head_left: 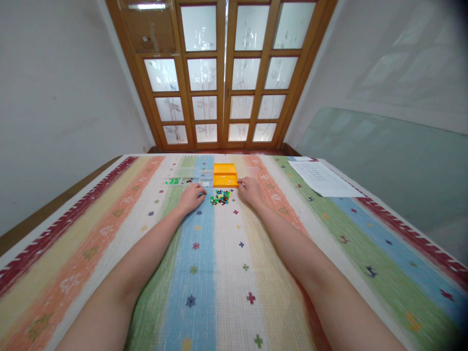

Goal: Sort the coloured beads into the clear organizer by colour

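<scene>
Clock centred on pile of small coloured pieces, lying on table. 12: orange box, open. 10: clear case, green pieces toward its left end. Left hand at 9, fingers curled; grip cannot be told. Right hand near 3, fingers at box's near right corner; grip likewise unclear. Paper sheet, farther out between 2 and 3: lines of writing, illegible.

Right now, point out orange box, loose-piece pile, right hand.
Orange box (224, 168): head view, far half's inner surface.
Loose-piece pile (221, 197): head view, pile's middle.
Right hand (250, 189): head view, back of hand.
</scene>
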Demonstrator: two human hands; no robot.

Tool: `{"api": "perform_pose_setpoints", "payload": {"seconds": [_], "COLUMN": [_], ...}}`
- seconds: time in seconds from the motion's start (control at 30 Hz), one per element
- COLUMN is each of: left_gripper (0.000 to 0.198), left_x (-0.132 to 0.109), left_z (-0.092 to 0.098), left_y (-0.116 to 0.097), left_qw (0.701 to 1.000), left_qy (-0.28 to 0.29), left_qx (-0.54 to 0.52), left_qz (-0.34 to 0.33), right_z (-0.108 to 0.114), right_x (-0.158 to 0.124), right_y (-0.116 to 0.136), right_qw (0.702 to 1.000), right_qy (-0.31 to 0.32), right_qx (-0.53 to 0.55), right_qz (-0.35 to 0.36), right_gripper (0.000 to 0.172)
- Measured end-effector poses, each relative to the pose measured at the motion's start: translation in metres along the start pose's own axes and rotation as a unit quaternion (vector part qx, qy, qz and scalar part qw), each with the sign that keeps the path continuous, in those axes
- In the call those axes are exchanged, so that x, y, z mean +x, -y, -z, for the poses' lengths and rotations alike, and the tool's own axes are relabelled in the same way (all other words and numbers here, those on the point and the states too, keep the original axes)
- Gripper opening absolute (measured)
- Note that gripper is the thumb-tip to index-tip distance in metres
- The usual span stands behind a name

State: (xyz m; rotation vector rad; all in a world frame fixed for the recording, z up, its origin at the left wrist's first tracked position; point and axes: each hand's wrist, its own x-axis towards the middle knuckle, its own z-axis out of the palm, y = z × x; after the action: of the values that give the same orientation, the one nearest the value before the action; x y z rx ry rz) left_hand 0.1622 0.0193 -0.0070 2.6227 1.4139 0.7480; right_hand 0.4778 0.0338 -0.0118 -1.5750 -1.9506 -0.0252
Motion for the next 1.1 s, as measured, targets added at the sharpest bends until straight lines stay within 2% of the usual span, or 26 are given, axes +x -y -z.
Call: {"api": "perform_pose_setpoints", "payload": {"seconds": [0.3, 0.47, 0.73, 0.9, 1.1], "left_gripper": [0.016, 0.014, 0.015, 0.018, 0.019], "left_x": [-0.001, -0.001, -0.001, 0.001, 0.001], "left_z": [0.004, 0.005, 0.007, 0.011, 0.020], "left_y": [0.001, 0.005, 0.006, 0.014, 0.048], "left_qw": [1.000, 1.000, 1.000, 0.990, 0.955], "left_qy": [0.022, 0.000, 0.003, -0.056, -0.178], "left_qx": [0.004, 0.024, -0.011, -0.054, -0.118], "left_qz": [-0.012, 0.015, 0.025, 0.118, 0.206], "right_z": [-0.003, -0.004, -0.004, -0.005, -0.003], "right_x": [0.000, 0.000, 0.000, 0.000, 0.000], "right_y": [-0.003, -0.004, -0.005, -0.005, -0.003], "right_qw": [1.000, 1.000, 1.000, 1.000, 1.000], "right_qy": [-0.003, 0.004, 0.009, 0.007, 0.011], "right_qx": [0.002, 0.002, -0.002, -0.007, -0.009], "right_qz": [0.007, 0.011, 0.018, 0.019, 0.021], "right_gripper": [0.028, 0.028, 0.029, 0.028, 0.028]}}
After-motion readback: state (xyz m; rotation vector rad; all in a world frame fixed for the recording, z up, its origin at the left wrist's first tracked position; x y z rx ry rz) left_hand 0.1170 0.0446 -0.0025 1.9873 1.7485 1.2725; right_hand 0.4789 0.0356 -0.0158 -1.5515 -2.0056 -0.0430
